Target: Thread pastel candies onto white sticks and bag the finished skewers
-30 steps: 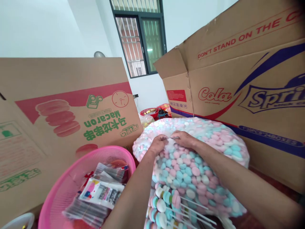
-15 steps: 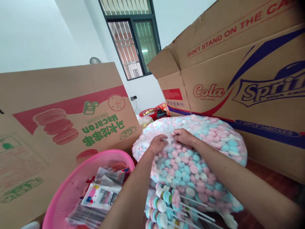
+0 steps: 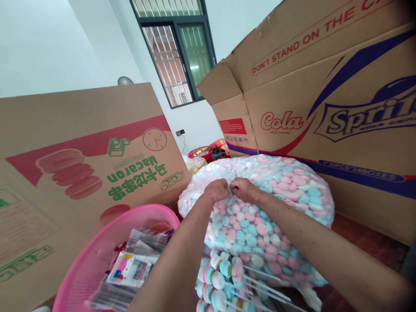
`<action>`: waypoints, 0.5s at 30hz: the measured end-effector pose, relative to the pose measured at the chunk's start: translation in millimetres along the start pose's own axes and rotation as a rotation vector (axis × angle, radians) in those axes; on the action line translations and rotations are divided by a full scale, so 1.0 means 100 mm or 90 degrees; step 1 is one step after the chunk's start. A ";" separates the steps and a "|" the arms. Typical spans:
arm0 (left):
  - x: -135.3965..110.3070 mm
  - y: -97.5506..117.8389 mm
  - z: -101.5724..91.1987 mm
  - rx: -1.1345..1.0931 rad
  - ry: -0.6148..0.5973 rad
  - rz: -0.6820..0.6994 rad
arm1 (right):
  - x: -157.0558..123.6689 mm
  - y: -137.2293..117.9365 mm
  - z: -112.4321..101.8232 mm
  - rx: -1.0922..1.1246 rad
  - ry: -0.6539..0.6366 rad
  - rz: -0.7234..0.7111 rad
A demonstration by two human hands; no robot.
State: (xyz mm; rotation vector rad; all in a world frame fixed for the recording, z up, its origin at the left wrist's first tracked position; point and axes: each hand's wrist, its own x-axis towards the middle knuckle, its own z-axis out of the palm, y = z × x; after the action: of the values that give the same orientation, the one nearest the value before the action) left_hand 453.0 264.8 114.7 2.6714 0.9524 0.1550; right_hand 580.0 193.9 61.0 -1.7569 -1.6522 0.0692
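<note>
A big clear plastic bag is full of pink, blue and white round candies. My left hand and my right hand are close together over its top, fingers curled and closed on the bag's plastic film. The exact grip of the fingertips is partly hidden. In front of the bag, below my hands, lie several candy skewers on white sticks, with stacked pink, blue and white pieces.
At left stands a pink plastic basket holding printed plastic packets. Behind it is a Macaron carton. A large opened carton rises on the right. A red basket sits behind the bag.
My hands have drawn closer together on the bag's film, and their fingers have closed more tightly. The view has shifted slightly; the skewers and baskets lie as before.
</note>
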 end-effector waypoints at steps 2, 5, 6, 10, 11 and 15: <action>-0.02 -0.05 0.00 -0.040 -0.009 0.000 | -0.01 0.00 0.02 -0.014 0.024 -0.002; -0.04 -0.10 -0.01 -0.085 -0.007 0.005 | -0.02 0.01 0.06 -0.024 0.068 0.003; -0.04 -0.11 -0.02 -0.092 -0.002 0.007 | -0.02 0.01 0.07 -0.026 0.079 0.002; 0.00 -0.09 -0.04 -0.095 0.021 0.030 | -0.02 0.03 0.08 -0.020 0.095 -0.019; 0.01 -0.09 -0.05 -0.091 0.027 0.038 | -0.02 0.02 0.07 -0.018 0.097 -0.026; 0.04 -0.09 -0.04 -0.072 0.072 0.050 | -0.07 -0.02 0.03 -0.013 0.112 -0.045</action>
State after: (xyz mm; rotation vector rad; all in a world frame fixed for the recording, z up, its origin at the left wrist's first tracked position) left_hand 449.8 275.1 115.1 2.6200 0.8450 0.3696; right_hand 575.1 189.1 56.8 -1.6669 -1.5906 -0.1314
